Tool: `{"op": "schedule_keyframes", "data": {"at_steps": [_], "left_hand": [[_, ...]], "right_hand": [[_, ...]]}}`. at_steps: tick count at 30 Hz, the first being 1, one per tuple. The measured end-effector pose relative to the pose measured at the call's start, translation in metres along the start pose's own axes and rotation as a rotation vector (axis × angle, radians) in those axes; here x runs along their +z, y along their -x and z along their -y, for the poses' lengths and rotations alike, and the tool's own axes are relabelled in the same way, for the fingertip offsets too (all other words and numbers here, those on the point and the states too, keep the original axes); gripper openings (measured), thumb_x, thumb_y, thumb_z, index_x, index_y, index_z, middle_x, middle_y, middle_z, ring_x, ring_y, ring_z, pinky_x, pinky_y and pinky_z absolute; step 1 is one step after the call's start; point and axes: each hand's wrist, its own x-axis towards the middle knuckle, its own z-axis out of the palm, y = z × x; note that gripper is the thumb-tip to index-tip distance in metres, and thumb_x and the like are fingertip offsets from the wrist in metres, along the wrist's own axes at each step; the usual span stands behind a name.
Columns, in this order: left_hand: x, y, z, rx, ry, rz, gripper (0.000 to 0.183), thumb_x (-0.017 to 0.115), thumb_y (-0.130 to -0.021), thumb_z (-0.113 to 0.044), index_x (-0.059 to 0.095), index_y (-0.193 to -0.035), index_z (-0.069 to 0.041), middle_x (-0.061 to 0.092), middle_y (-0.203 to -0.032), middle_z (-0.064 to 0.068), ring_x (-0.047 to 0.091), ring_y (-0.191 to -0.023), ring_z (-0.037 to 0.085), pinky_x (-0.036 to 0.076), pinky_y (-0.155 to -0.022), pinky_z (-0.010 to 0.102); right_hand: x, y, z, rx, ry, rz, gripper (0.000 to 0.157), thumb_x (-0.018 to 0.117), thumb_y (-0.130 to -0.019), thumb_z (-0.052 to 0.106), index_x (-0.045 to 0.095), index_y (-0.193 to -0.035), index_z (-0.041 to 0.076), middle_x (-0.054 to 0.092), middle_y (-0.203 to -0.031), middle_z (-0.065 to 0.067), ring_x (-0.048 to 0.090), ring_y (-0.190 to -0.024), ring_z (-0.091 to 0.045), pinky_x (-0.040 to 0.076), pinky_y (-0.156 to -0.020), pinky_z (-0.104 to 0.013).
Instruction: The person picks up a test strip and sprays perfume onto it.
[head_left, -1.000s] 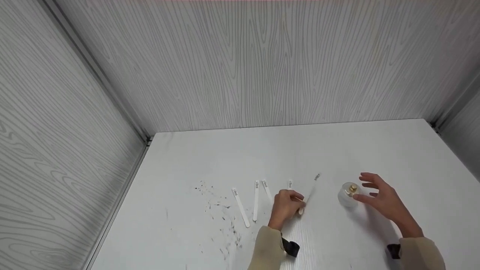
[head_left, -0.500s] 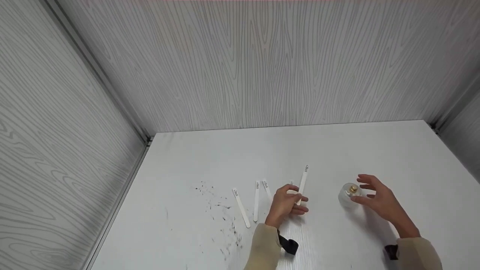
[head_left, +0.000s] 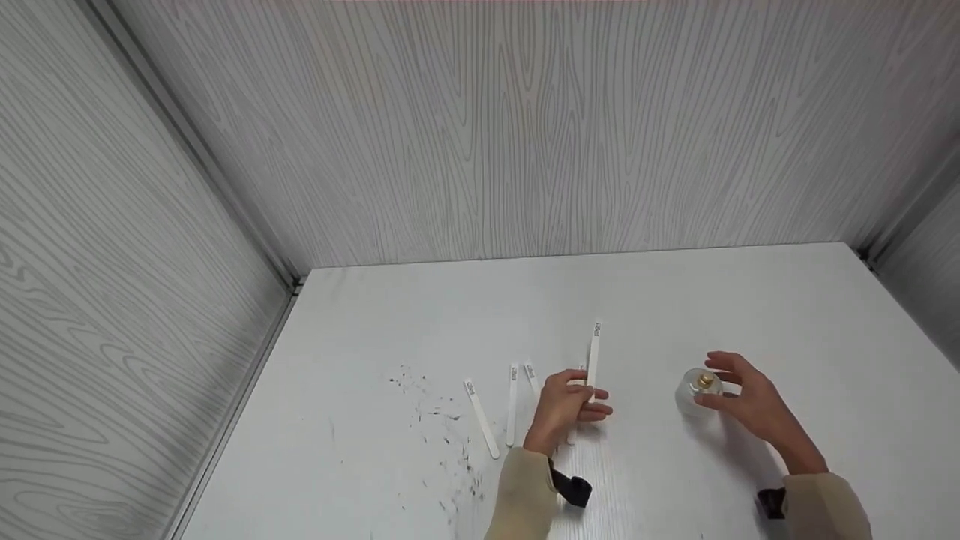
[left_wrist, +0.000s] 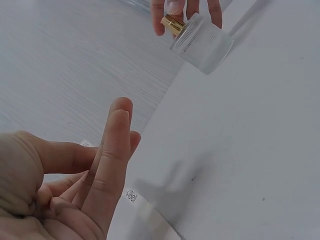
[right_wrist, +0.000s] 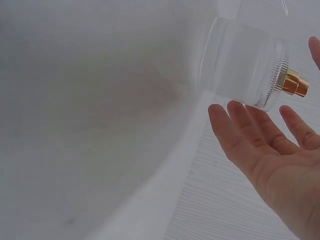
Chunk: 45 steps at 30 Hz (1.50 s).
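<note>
Between thumb and fingers, my left hand (head_left: pixel 561 405) pinches a white perfume test strip (head_left: pixel 594 352), its printed end pointing away from me. In the left wrist view the strip is mostly hidden behind the fingers. To the right stands a clear glass perfume bottle (head_left: pixel 690 394) with a gold spray nozzle (right_wrist: pixel 296 84). My right hand (head_left: pixel 757 401) is beside it, fingers extended and loosely spread along its right side. Another test strip (head_left: pixel 571 437) lies partly hidden beneath my left hand.
Several more test strips, among them a slanted one (head_left: pixel 481 420) and a straighter one (head_left: pixel 512 405), lie left of my left hand. Dark specks (head_left: pixel 450 439) mark the white table (head_left: pixel 360 315) further left. Wood-patterned panels (head_left: pixel 480 135) enclose the back and sides.
My left hand has raised its test strip off the table and brought it left, turning it more upright. My right hand has shifted slightly left, nearer the perfume bottle, which stays in place.
</note>
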Motion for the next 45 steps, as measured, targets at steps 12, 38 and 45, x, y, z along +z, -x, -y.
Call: {"op": "schedule_keyframes", "data": {"at_steps": [12, 38, 45], "left_hand": [[-0.008, -0.002, -0.005, -0.011, -0.013, -0.009, 0.037, 0.051, -0.1, 0.004, 0.053, -0.137, 0.01, 0.075, -0.093, 0.012, 0.076, -0.079, 0.026, 0.061, -0.07, 0.029], [-0.007, -0.004, -0.001, 0.007, 0.038, 0.051, 0.04, 0.05, -0.097, 0.005, 0.053, -0.137, 0.012, 0.075, -0.096, 0.014, 0.076, -0.077, 0.025, 0.061, -0.069, 0.03], [-0.007, -0.003, -0.002, 0.002, 0.025, 0.052, 0.039, 0.05, -0.097, 0.005, 0.055, -0.135, 0.011, 0.075, -0.096, 0.014, 0.076, -0.077, 0.026, 0.061, -0.07, 0.031]], "right_hand": [[0.006, -0.002, 0.001, 0.029, -0.062, 0.04, 0.071, 0.078, -0.09, 0.01, 0.038, -0.145, -0.011, 0.047, -0.14, -0.036, 0.046, -0.129, -0.054, 0.046, -0.1, -0.051], [0.006, -0.008, -0.008, 0.093, -0.104, 0.107, 0.077, 0.079, -0.083, 0.002, 0.035, -0.144, -0.015, 0.045, -0.141, -0.035, 0.041, -0.133, -0.05, 0.036, -0.104, -0.059], [0.007, -0.009, -0.009, 0.104, -0.067, 0.106, 0.075, 0.079, -0.083, 0.003, 0.037, -0.143, -0.014, 0.049, -0.138, -0.032, 0.046, -0.128, -0.046, 0.039, -0.1, -0.052]]}}
